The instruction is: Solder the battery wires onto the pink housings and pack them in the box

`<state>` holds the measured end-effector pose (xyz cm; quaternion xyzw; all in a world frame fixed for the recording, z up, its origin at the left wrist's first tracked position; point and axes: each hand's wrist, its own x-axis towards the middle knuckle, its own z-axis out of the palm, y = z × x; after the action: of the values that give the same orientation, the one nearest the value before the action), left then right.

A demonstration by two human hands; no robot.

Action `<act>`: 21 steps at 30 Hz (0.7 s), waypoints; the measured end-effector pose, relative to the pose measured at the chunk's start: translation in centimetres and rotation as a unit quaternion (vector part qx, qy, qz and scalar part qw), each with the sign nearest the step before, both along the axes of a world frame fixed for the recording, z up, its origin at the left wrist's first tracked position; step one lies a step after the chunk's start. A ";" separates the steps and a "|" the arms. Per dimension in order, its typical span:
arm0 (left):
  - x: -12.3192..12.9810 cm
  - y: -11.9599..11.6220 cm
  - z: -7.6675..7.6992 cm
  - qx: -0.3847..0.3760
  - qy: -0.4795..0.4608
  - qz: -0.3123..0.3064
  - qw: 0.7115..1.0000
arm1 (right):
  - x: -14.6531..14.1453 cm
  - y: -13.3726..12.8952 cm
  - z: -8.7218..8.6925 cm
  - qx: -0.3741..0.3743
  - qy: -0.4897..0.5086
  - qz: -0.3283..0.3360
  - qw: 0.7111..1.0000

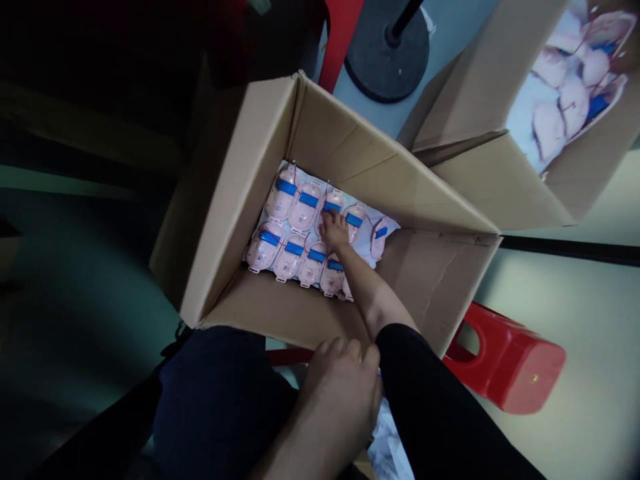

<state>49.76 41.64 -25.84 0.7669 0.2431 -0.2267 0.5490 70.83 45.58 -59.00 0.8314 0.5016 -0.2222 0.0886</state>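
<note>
Inside a deep cardboard box point(400, 173) lie two rows of pink plastic shells point(303, 215), each with a blue wrapped block and thin red wires. My right hand point(334, 230) reaches down into the box, its fingers bent over a pink shell point(334, 197) in the upper row; the hand hides the shell's lower part. Another shell point(380, 239) sits tilted at the right end of that row. A white sheet point(389, 224) shows beneath the shells. By the box's near edge my left hand point(343, 377) is closed, knuckles up, and whatever it holds is hidden.
A second cardboard box point(500, 173) at upper right holds more pink shells with blue blocks. A red plastic stool point(510, 360) stands right of the near box. Behind it is a round black stand base point(387, 53). Crumpled clear plastic point(390, 437) hangs below my left hand.
</note>
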 end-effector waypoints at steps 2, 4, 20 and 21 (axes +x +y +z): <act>-0.2 0.3 0.2 -0.005 0.001 0.004 1.000 | -0.4 0.2 -0.2 0.000 -0.002 -0.016 1.000; -0.5 0.7 0.3 -0.003 0.006 0.012 1.000 | -0.4 -0.7 0.3 0.002 -0.010 -0.036 0.999; -1.6 0.2 0.3 0.000 0.006 -0.003 1.000 | 7.0 -12.9 3.7 -0.088 -0.129 -0.241 0.958; -1.8 0.2 0.1 0.004 0.007 0.000 1.000 | 8.6 -12.3 3.1 -0.097 -0.124 -0.244 0.957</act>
<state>47.98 41.84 -25.71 0.7674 0.2480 -0.2312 0.5442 79.40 33.32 -55.86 0.9368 0.2448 -0.1802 0.1733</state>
